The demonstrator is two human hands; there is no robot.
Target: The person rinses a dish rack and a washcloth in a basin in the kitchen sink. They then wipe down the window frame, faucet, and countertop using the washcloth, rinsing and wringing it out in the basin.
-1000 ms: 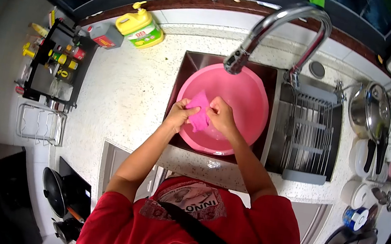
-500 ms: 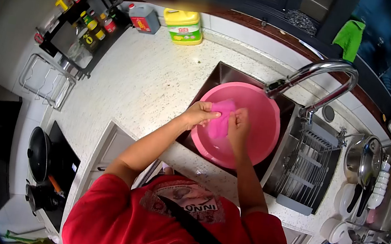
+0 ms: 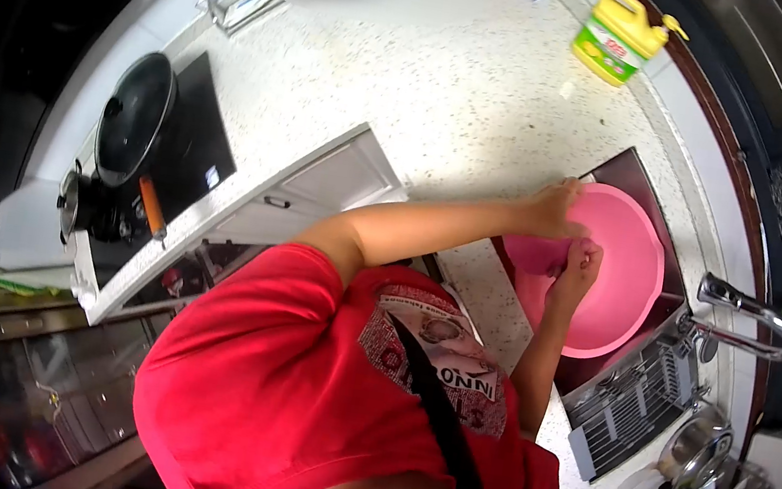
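A pink cloth (image 3: pixel 539 255) hangs bunched between my two hands over the left side of a pink basin (image 3: pixel 623 279), which sits in the sink. My left hand (image 3: pixel 554 210) is closed on the cloth's upper part, at the basin's rim; its fingers are somewhat blurred. My right hand (image 3: pixel 583 261) is curled in a fist on the cloth's right edge, above the inside of the basin. Part of the cloth is in shadow and hard to tell from the basin.
The chrome faucet (image 3: pixel 749 316) stands right of the basin, near a grey dish rack (image 3: pixel 634 412). A yellow detergent bottle (image 3: pixel 621 38) is on the counter (image 3: pixel 383 92) at the back. A lidded black pan (image 3: pixel 135 117) rests on the stove at left.
The view has turned, so the basin and sink now lie farther right and the stove shows more. Both hands stay at the cloth, which now hangs lower at the basin's left side.
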